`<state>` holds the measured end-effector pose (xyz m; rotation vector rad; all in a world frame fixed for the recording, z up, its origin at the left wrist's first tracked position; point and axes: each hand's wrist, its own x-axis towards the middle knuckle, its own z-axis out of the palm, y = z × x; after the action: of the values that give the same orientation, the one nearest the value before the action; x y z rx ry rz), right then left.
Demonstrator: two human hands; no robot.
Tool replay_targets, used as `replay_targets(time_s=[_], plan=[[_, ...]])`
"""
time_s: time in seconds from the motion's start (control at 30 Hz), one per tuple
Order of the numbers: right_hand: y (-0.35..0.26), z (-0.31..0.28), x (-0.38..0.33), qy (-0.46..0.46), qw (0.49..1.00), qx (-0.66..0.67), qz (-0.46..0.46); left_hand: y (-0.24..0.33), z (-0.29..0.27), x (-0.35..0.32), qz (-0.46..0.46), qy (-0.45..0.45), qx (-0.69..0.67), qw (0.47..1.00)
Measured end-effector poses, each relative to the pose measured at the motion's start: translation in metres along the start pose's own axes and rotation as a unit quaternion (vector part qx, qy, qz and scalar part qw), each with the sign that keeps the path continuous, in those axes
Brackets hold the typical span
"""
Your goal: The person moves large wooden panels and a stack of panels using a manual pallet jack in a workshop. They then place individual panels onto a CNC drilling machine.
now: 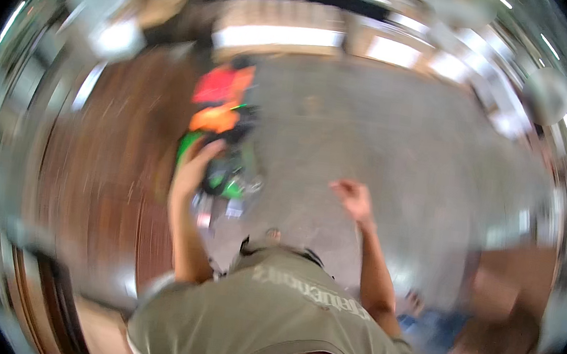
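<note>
Motion smears the whole picture. My left hand [195, 161] is over the right edge of a brown wooden surface, next to a cluster of coloured things. Its thumb and fingers look spread, and no held thing shows. Close to it lie a dark item with green parts [218, 178], an orange item [215, 119] and a red item [215, 87]; their kinds are too blurred to tell. My right hand [352, 197] hangs over the grey floor, apart from any object. Blur hides how far its fingers are bent.
The brown wooden surface [109, 159] fills the left side, beside the grey floor [398, 134]. Cardboard boxes [278, 28] line the far side. At lower right a brown box-like shape [515, 270] stands near a blurred person [497, 345]. A round pale object [546, 95] is far right.
</note>
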<state>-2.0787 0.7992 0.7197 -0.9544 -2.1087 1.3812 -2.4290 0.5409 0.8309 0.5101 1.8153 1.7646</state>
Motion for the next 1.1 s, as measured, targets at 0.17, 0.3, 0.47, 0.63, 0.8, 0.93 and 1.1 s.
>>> replay_targets(time_s=[0.17, 0.3, 0.47, 0.63, 0.8, 0.93, 1.1], plan=[[-0.096, 0.061, 0.198, -0.141, 0.977, 0.022, -0.161, 0.03, -0.028, -0.027, -0.018, 0.032, 0.317, 0.948], [-0.179, 0.152, 0.345, -0.217, 0.916, -0.023, -0.336, 0.035, -0.015, -0.023, -0.053, 0.132, 0.332, 0.932], [-0.224, 0.262, 0.45, -0.569, 0.735, -0.093, -0.357, 0.008, 0.016, -0.018, -0.105, 0.304, 0.401, 0.858], [-0.234, 0.267, 0.471, -0.77, 0.55, -0.146, -0.287, 0.0, 0.063, -0.001, -0.195, 0.407, 0.399, 0.798], [-0.344, 0.204, 0.423, -0.89, 0.338, -0.124, -0.278, 0.105, 0.11, -0.06, -0.217, 0.459, 0.464, 0.726], [-0.243, 0.12, 0.416, -0.909, 0.272, -0.197, -0.247, 0.036, 0.251, -0.072, -0.24, 0.462, 0.428, 0.739], [-0.166, 0.034, 0.389, -0.867, 0.242, -0.211, -0.381, -0.005, 0.375, -0.098, -0.218, 0.51, 0.405, 0.728]])
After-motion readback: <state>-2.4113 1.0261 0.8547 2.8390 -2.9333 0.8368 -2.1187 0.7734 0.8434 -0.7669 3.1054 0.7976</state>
